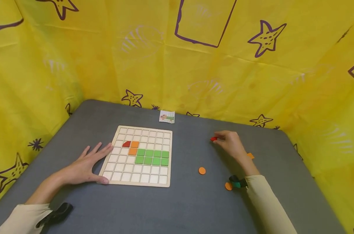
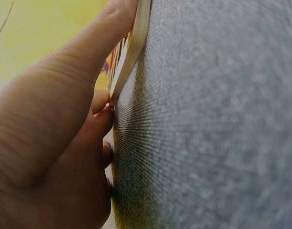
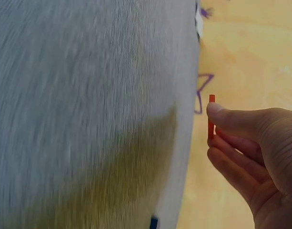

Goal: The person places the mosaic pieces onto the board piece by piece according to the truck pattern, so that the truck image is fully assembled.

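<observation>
Head view high; wrist views close

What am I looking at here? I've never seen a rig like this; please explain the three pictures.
No machine here: a person works bare-handed. The widest picture comes from a head-worn camera looking down; the other two come from cameras on each wrist. The left hand touches the edge of a wooden grid board, which holds green square tiles, orange square tiles and a red quarter-circle tile. The right hand pinches a red piece above the gray tabletop. Two orange discs, another orange piece and a small printed card also lie there.
</observation>
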### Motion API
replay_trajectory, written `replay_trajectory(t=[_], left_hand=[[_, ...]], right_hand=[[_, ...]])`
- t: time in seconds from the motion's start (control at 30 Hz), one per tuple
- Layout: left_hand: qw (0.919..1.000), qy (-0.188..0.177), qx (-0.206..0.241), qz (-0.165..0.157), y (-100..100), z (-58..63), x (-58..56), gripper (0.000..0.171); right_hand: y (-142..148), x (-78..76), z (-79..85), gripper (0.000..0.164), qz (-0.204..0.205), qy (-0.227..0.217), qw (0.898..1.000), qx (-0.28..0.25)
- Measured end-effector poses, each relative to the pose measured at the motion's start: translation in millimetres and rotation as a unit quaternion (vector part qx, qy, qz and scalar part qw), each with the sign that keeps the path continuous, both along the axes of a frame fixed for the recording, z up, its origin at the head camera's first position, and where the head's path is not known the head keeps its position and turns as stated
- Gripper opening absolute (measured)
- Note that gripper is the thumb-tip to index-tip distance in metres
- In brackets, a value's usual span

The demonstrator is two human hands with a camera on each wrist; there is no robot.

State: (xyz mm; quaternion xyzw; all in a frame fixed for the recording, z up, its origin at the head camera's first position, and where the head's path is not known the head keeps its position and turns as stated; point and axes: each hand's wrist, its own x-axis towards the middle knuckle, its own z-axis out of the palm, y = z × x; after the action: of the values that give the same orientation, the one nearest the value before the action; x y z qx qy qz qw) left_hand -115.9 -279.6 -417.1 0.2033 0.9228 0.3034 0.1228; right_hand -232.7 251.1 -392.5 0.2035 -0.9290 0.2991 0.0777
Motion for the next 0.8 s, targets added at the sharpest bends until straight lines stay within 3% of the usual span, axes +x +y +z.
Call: replay_trajectory(t=[0.27,0.8], left_hand=[[1.0,-0.004,0.005,0.0,0,-0.1,1.4,0.119],[1.0,-0.006,-0.001,0.006,0,-1.4,0.8,0.119]], right_hand=[[-34,-1.2,-4.0,0.032,0.033,0.012,0.999,-0.002],[-108,2.2,7.3,0.031,0.089,0.026,0.995,-0.019]])
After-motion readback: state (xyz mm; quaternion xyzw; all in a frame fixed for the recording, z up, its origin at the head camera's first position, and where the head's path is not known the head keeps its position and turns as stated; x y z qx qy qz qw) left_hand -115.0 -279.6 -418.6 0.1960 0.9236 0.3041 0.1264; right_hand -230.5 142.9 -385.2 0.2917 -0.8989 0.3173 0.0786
